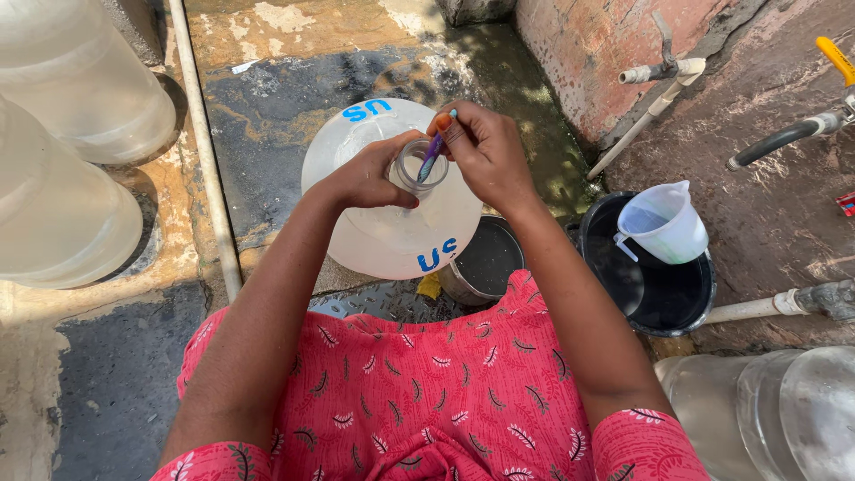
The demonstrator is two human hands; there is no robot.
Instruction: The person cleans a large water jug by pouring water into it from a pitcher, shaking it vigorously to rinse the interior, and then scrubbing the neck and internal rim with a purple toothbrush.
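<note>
**Brush held in the mouth of a large water jug**

We see the fingers of the right hand (pixel 485 151) pinched shut around a slim blue-and-purple brush (pixel 434 153), whose lower end dips into the open neck (pixel 420 167) of the jug. The left hand (pixel 365 178) curls closed around that neck from the other side, thumb and fingers touching its rim. Both hands meet over the neck, almost touching each other.

The large translucent jug (pixel 383 227) stands upright on wet concrete ground (pixel 285 89), directly before the person's knees, which are covered by red patterned cloth (pixel 427 392); blue markings show on its shoulder. Just beside the jug, to the right, we note a small metal pot (pixel 485 263), partly hidden by the right forearm. Farther right stands a black bucket (pixel 686 298) with a white measuring jug (pixel 666 223) resting in it. Other clear jugs lie at the left edge (pixel 80 80) and the lower right corner (pixel 766 410). A pale pipe (pixel 203 142) runs along the ground to the left, and a tap with a yellow handle (pixel 833 58) juts out at the upper right.
</note>
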